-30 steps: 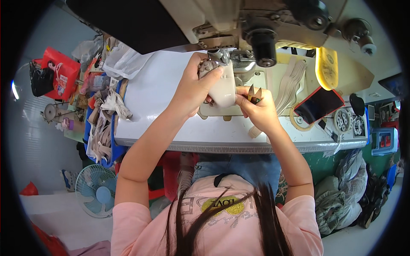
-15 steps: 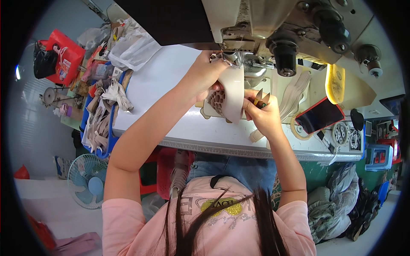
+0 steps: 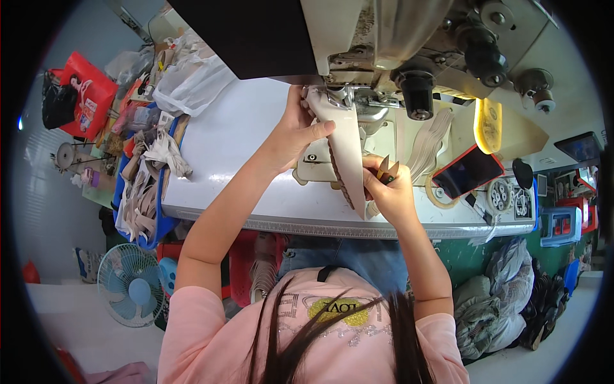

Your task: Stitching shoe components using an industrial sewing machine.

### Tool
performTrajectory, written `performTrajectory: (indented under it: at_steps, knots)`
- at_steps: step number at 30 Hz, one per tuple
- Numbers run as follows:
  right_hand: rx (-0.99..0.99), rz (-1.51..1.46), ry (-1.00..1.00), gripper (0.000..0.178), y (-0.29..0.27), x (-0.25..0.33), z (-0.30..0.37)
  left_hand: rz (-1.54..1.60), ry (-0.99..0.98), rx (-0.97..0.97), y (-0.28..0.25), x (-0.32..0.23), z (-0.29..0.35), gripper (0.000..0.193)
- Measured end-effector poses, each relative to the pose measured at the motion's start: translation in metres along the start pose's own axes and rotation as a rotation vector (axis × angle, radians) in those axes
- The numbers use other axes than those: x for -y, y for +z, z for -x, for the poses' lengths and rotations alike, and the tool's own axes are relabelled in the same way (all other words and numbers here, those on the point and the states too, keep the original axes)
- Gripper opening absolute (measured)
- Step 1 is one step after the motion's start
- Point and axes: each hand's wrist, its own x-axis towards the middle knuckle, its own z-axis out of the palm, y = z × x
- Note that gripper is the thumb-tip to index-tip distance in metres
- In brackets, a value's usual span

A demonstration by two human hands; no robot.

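Note:
A pale cream piece, probably leather, hangs under the presser foot of a sewing machine. Its narrow end points down toward me, and a brown patterned underside shows only along its left edge. My left hand is closed on the piece's upper left edge, thumb lying across the pale face and fingers behind. At the right edge my right hand is closed, with small thread snips held in it, their pointed blades sticking up past the fingers. Its fingertips touch or lie behind the piece; I cannot tell which.
A blue bin of fabric scraps stands at the table's left. Right of the machine bed lie pale strips, a red-edged phone, a tape roll and bobbins. A fan stands low on the left.
The piece has turned, so its patterned side has mostly gone out of sight and its narrow end reaches nearer me. My left thumb now lies on the pale face. The right hand still holds the snips.

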Motion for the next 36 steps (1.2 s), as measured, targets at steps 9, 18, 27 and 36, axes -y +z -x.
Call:
performTrajectory:
  at_steps: [9,18,27,36]
  knots:
    - [0.020,-0.016,0.092,0.012,0.004,0.013,0.000,-0.214,-0.108,-0.117,-0.031,0.004,-0.026,0.068]
    - [-0.071,-0.048,0.115,0.012,0.006,0.020,-0.008,-0.254,-0.017,-0.240,-0.024,-0.003,-0.041,0.039]
    - [-0.118,0.006,0.012,0.012,0.009,0.020,-0.032,-0.313,0.022,-0.323,-0.048,0.001,-0.068,0.037]
    - [-0.143,-0.094,0.084,0.014,0.004,0.021,-0.025,-0.467,0.122,-0.303,-0.050,0.000,-0.083,0.032]
